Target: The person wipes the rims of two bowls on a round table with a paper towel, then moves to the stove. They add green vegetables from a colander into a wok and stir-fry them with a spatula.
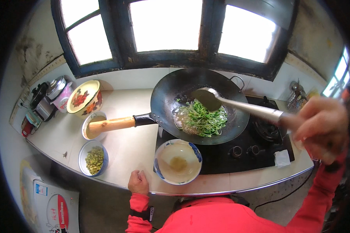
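My right hand (323,128), raised at the right and blurred, grips the handle of a metal cooking ladle (250,108). The ladle's head is over chopped green vegetables (208,122) in a dark steel wok (164,100). Clear, bubbly liquid lies to the left of the greens. The wok's wooden handle (113,124) points left and overhangs a bowl. Resting on the counter's front edge, my left hand (138,182) is closed in a loose fist with nothing visible in it. Just right of that hand stands a wide white bowl (189,167) with blue decoration and a little yellowish residue inside.
The wok sits on a black gas hob (215,163) with a folded white tissue (282,159) at its corner. Left on the counter are a bowl of green beans or similar pieces (94,160), a bowl of pale liquid (97,118), a floral lidded pot (83,96) and a rice cooker (59,93).
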The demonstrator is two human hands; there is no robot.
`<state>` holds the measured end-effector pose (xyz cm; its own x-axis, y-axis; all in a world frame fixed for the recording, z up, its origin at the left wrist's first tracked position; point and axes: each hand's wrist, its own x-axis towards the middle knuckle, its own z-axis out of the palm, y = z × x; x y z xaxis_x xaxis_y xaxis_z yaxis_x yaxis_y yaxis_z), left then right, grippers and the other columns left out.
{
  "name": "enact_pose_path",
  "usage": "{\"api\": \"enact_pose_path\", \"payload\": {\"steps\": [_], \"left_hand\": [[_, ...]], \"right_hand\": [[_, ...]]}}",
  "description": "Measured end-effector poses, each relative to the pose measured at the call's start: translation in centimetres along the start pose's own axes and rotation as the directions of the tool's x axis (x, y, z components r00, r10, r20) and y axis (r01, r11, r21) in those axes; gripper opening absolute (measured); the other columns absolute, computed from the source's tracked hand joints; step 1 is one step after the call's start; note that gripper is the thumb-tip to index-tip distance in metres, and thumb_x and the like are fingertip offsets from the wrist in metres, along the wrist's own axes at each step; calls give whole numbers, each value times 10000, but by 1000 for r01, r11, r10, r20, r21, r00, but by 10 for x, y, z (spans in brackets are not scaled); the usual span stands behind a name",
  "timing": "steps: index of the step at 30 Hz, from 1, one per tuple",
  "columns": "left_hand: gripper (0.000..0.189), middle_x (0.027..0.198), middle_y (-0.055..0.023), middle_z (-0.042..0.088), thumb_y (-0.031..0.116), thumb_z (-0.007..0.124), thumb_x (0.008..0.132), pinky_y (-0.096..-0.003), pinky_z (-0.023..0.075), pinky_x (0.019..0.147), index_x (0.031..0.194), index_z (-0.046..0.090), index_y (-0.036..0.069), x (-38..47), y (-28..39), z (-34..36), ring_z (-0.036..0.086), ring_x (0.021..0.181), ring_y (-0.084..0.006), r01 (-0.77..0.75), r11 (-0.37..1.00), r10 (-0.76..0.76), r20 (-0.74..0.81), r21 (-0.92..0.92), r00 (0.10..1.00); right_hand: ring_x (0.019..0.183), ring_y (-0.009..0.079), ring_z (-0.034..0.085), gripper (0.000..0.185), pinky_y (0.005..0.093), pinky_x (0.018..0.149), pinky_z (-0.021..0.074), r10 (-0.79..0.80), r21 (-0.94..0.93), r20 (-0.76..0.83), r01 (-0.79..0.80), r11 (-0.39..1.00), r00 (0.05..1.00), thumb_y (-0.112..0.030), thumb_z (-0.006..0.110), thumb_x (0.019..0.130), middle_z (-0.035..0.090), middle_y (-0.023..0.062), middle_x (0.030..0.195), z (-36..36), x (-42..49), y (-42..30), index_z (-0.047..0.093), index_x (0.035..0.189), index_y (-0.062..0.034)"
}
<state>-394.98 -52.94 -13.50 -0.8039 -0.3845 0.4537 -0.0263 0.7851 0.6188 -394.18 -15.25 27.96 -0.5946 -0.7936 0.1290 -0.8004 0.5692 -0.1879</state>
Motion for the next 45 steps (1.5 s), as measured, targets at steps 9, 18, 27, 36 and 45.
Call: {"api": "enact_pose_path", "payload": {"steps": [9, 18, 27, 36, 45], "left_hand": [[142, 630, -124, 550, 153, 612, 762, -380, 420, 483, 844, 550, 55, -1, -5, 1, 541, 531, -284, 42, 999, -41, 39, -28, 998], [143, 660, -117, 568, 165, 611, 765, -380, 430, 500, 831, 551, 54, 0, -4, 1, 557, 563, -289, 48, 999, -47, 28, -18, 998], [146, 605, -104, 552, 175, 613, 765, -370, 420, 475, 826, 550, 59, 0, 0, -1, 545, 523, -275, 45, 999, -44, 26, -14, 999], [143, 644, -121, 560, 174, 606, 769, -372, 430, 498, 836, 560, 57, 0, -3, -1, 554, 554, -291, 14, 1000, -15, 36, 26, 999], [149, 663, -126, 566, 163, 615, 758, -372, 432, 502, 837, 558, 51, -1, -1, -2, 555, 558, -290, 45, 999, -46, 64, 13, 997]], "right_hand": [[481, 83, 559, 243, 158, 483, 457, 671, 443, -502, -504, 741, 545, -275, 594, 770, 571, 59, 683, -25, 6, 44, 555, 864, -54], [510, 93, 604, 277, 181, 492, 508, 608, 585, -511, -272, 764, 607, -263, 599, 760, 617, 84, 699, 33, 13, 71, 595, 917, -35], [505, 77, 590, 168, 167, 486, 480, 527, 379, -507, -372, 847, 682, -181, 565, 761, 614, 67, 647, 24, -1, 73, 596, 819, -27], [584, 113, 603, 134, 184, 495, 483, 195, 364, -475, -10, 931, 858, -88, 615, 731, 582, 93, 748, 71, 25, 55, 600, 849, -25], [561, 141, 588, 182, 207, 494, 493, 159, 197, -482, -71, 978, 861, -34, 588, 685, 520, 111, 749, 41, -21, 4, 566, 865, -44]]}}
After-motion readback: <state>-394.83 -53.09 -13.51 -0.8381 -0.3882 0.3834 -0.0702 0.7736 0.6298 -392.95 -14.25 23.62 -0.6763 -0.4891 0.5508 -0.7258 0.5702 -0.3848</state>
